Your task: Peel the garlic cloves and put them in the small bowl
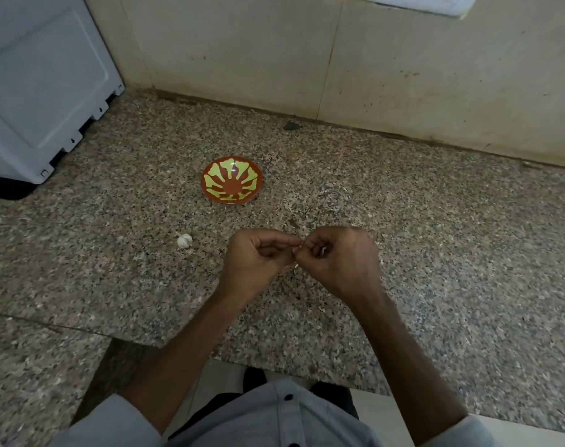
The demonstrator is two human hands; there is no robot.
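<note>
- The small bowl (232, 185) is round and shallow, red-brown with yellow-green petal shapes. It sits upright on the speckled counter (403, 221), at the far middle.
- A white garlic piece (184, 241) lies on the counter, nearer than the bowl and to its left.
- A garlic clove (296, 268) is pinched between the left hand (258, 256) and the right hand (342, 259). It is mostly hidden, with only white slivers showing.
</note>
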